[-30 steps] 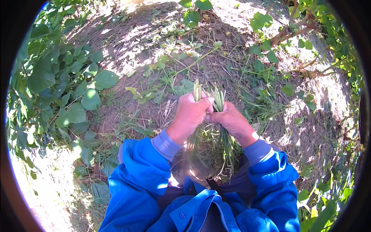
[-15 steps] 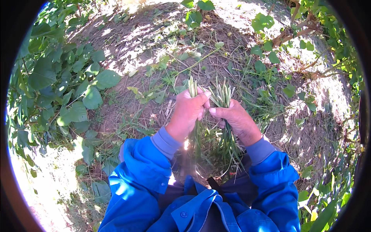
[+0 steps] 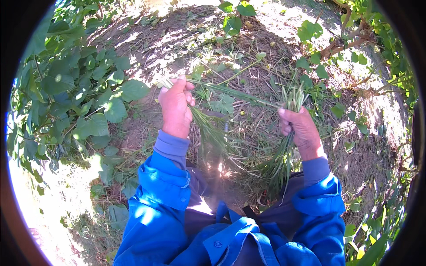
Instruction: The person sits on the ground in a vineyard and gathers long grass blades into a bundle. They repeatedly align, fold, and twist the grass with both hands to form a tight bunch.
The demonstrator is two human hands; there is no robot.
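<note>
My left hand [image 3: 176, 106] is closed round a bunch of long green grass blades [image 3: 211, 133], whose pale cut ends poke out above the fingers and whose tips trail down to the right. My right hand [image 3: 301, 128] grips a second, thicker grass bunch [image 3: 279, 166]; its stalk ends stand up over the thumb and its blades hang below the wrist. Between the two hands a thin strand of grass [image 3: 239, 94] stretches almost straight, one end at each hand. Both bunches are held off the ground, above my knees.
Broad-leaved bushes [image 3: 100, 106] crowd the left side. At the upper right stands a woody vine trunk [image 3: 341, 48] with leafy shoots. Dry straw and weeds cover the sunlit soil [image 3: 177, 37] ahead. More green leaves [image 3: 372, 248] rise at the lower right.
My hands were close together and have moved well apart, the left up and leftward, the right to the right. Each keeps its bunch, and a strand now spans the gap.
</note>
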